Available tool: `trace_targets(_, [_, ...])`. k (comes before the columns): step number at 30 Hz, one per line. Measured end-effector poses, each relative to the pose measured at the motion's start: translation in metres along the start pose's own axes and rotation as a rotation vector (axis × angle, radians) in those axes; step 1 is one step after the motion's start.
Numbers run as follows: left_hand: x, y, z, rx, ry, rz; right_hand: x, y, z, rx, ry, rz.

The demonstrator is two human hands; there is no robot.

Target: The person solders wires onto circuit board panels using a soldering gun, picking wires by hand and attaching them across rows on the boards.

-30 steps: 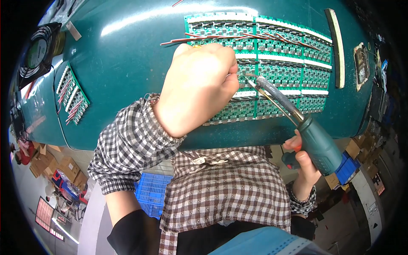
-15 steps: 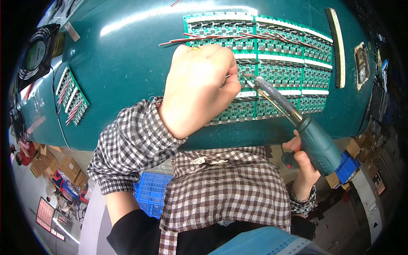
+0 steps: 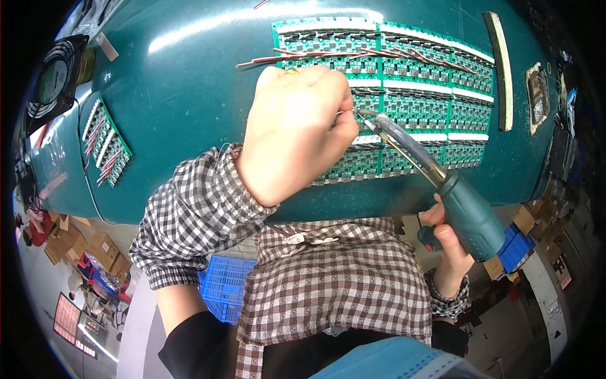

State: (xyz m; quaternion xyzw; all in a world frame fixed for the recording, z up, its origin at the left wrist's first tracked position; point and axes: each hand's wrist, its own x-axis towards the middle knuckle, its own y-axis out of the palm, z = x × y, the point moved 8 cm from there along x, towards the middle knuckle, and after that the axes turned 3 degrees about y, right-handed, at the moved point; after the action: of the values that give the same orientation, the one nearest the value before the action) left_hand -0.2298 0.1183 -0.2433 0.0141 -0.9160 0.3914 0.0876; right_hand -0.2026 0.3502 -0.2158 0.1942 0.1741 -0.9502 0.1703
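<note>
My left hand (image 3: 297, 120) is closed in a pinch over the panels of green circuit boards (image 3: 413, 101). A thin wire (image 3: 341, 112) shows at its fingertips, mostly hidden by the fingers. In my right hand (image 3: 451, 246) is a green soldering gun (image 3: 470, 215), its grip wrapped by the fingers. The gun's bent tip (image 3: 366, 113) reaches the boards just right of the left fingertips, with a thin feed tube below the barrel. Whether the tip touches the wire, I cannot tell. Several red and white wires (image 3: 372, 53) lie across the upper board rows.
A smaller board panel with wires (image 3: 107, 145) lies at the left, near a black fan (image 3: 57, 82). To the right are a pale strip (image 3: 500, 69) and a small worn tray (image 3: 537, 101). A blue crate (image 3: 224, 290) stands below the green table's (image 3: 189, 95) near edge.
The soldering gun has shifted slightly left, bringing its tip closer to my left fingertips. My left hand has stayed almost still.
</note>
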Motion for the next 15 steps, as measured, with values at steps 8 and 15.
trace_targets(8, [0.0005, 0.0007, 0.0006, 0.013, -0.009, 0.011, -0.0009, 0.0000, 0.0001, -0.009, -0.007, -0.013])
trace_targets(15, [0.0005, 0.0003, 0.0005, 0.005, -0.008, 0.010, -0.0019, 0.0004, -0.0026, 0.006, 0.012, 0.007])
